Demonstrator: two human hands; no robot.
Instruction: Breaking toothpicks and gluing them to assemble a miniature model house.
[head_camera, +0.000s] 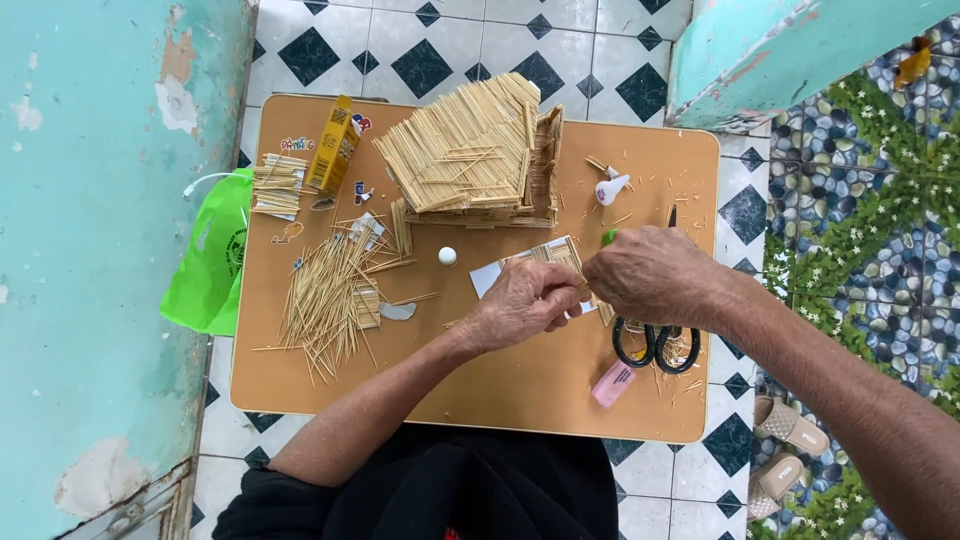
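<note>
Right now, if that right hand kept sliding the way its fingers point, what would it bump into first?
The right hand points leftward, so it would probably first meet the left hand, over the small toothpick panel both hands work on.

Home craft corner: low bench on tiled floor, peeling turquoise walls, sandals nearby

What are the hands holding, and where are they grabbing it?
Both the left hand and right hand pinch a small panel of glued toothpicks at its lower end, above a white paper. The exact fingertip grip is hidden.
</note>
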